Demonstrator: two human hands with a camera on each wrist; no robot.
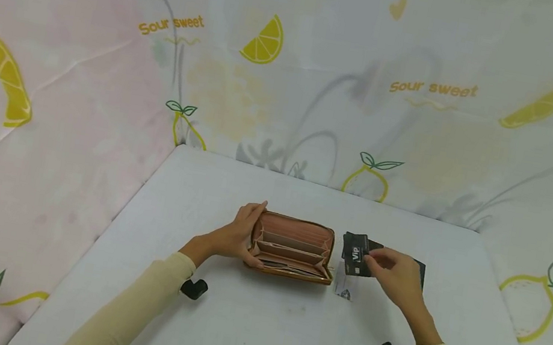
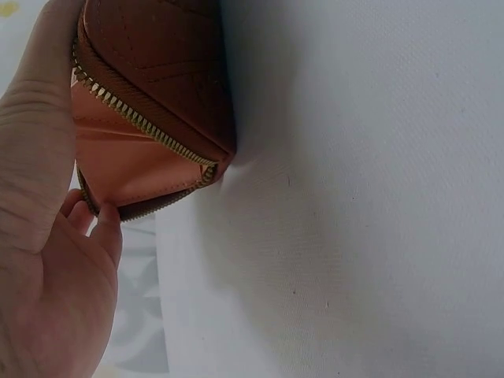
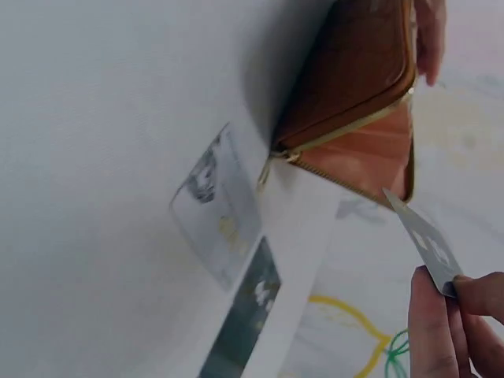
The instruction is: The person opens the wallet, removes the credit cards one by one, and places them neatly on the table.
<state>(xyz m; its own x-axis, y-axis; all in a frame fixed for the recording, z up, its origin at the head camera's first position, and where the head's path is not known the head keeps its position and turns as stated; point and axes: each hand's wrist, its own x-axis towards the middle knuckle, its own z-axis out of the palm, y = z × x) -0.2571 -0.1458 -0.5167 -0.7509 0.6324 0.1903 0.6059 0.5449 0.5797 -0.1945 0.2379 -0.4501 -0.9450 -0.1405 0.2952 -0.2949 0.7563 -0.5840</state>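
A brown zip-around wallet (image 1: 296,225) stands spread wide on the white table, its pink-tan slots and brass zipper showing. At its left end my left hand (image 1: 238,236) grips it, thumb on the near side and fingers on the far side; the left wrist view shows the fingertips at the zipper edge (image 2: 146,126). My right hand (image 1: 396,278) pinches a black VIP card (image 1: 355,251) between thumb and fingers, just right of the wallet. From the right wrist view this card (image 3: 425,240) is tilted, its near corner between the fingertips.
A pale card (image 1: 344,286) with a grey picture lies flat beside the wallet's right end. Dark cards (image 1: 421,271) lie on the table (image 1: 250,327) under the right hand, partly hidden. Lemon-print cloth (image 1: 314,81) rises behind and at the sides.
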